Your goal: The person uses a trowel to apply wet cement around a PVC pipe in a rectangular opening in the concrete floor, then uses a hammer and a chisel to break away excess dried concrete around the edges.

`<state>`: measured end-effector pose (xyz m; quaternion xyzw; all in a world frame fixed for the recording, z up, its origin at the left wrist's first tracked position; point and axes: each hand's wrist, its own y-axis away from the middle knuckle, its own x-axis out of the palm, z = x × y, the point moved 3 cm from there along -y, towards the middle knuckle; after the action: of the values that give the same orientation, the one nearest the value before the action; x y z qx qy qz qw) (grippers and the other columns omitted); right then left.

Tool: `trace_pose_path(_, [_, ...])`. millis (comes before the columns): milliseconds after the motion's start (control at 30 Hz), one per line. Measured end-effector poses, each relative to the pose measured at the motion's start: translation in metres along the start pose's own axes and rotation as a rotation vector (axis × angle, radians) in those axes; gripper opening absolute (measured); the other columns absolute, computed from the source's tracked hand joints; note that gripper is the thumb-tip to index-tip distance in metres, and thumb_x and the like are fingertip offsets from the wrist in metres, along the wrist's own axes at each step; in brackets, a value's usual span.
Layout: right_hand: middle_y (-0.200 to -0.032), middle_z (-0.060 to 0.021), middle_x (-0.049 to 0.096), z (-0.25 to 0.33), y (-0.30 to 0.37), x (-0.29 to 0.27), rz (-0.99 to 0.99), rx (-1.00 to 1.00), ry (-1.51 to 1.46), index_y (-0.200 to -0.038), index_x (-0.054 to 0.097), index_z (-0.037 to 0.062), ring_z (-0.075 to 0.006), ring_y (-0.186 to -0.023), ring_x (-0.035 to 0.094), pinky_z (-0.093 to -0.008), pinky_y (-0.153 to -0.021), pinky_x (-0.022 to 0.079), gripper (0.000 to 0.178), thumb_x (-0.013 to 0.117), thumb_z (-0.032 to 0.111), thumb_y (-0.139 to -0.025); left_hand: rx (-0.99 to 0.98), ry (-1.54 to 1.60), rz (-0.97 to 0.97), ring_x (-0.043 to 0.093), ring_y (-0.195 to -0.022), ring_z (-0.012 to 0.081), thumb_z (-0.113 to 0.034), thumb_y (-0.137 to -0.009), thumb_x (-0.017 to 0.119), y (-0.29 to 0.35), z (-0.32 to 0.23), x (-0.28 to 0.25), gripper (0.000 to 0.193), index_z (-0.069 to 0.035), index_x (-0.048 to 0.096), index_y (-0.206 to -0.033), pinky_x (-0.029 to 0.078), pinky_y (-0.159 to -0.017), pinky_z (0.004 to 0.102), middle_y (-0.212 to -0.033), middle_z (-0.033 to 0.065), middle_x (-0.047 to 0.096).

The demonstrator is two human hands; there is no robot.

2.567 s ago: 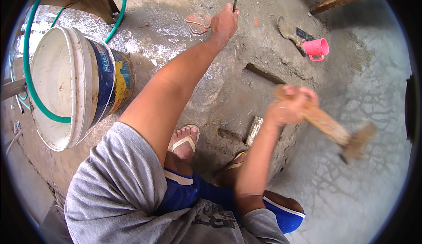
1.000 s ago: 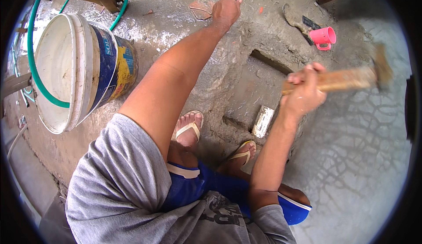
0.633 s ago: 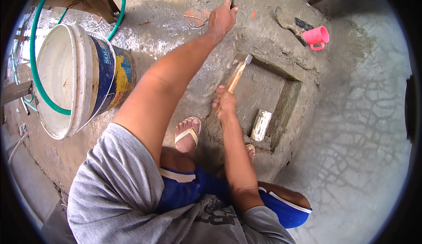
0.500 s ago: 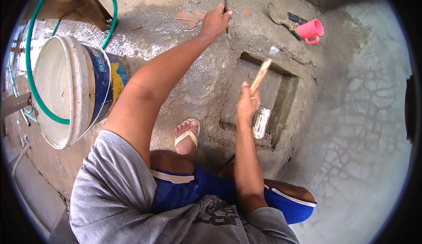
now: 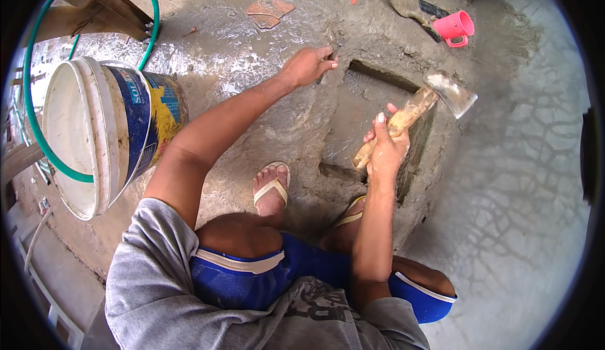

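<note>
Bright daylight fills the frame; wet concrete glares at upper left, the hammer head (image 5: 455, 93) blurs, and fisheye edges darken.

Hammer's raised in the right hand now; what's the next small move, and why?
Probably swing the hammer down onto the chisel that the left hand steadies at the edge of the recess; the right hand holds the hammer lifted, clear of it.

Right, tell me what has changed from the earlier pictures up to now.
The right hand swung the hammer down toward the chisel, then drew it back up to the right; its grip on the wooden handle held throughout. The left hand stayed on the chisel at the edge of the recess. The white bucket and pink cup kept their places.
</note>
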<state>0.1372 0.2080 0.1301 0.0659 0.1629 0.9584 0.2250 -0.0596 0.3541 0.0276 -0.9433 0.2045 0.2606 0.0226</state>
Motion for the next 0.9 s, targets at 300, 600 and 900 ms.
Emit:
trace_pose_path(300, [-0.072,0.0016,0.055,0.022,-0.014,0.017,0.25,0.065,0.438,-0.125,0.06,0.0046,-0.006,-0.05,0.05,-0.0223,-0.045,0.042,0.036,0.068,0.027,-0.098,0.127,-0.023,0.017,0.068,-0.093,0.0367,-0.028,-0.096,0.066,0.016,0.0,0.01,0.027,-0.004,0.063,-0.106,0.052,-0.079,0.0429,-0.098,0.0178,0.07])
trace_pose_path(600, [-0.071,-0.0014,0.059,0.152,0.0,0.044,0.142,-0.514,0.047,-0.117,0.057,0.0042,-0.0088,-0.052,0.053,-0.0245,-0.047,0.046,0.024,0.066,0.014,-0.097,0.196,-0.087,0.067,0.064,-0.088,0.0417,-0.03,-0.096,0.065,0.019,-0.003,0.006,0.026,-0.005,0.063,-0.103,0.05,-0.075,0.0458,-0.091,0.02,0.066])
trace_pose_path(900, [-0.067,0.0008,0.057,0.023,-0.031,0.0,0.307,-0.427,0.799,-0.109,0.061,0.0048,-0.0064,-0.047,0.048,-0.0228,-0.041,0.04,0.022,0.071,0.016,-0.093,0.124,-0.011,0.13,0.066,-0.09,0.0408,-0.028,-0.096,0.065,0.013,0.001,0.014,0.026,-0.006,0.064,-0.108,0.052,-0.076,0.0459,-0.096,0.019,0.069])
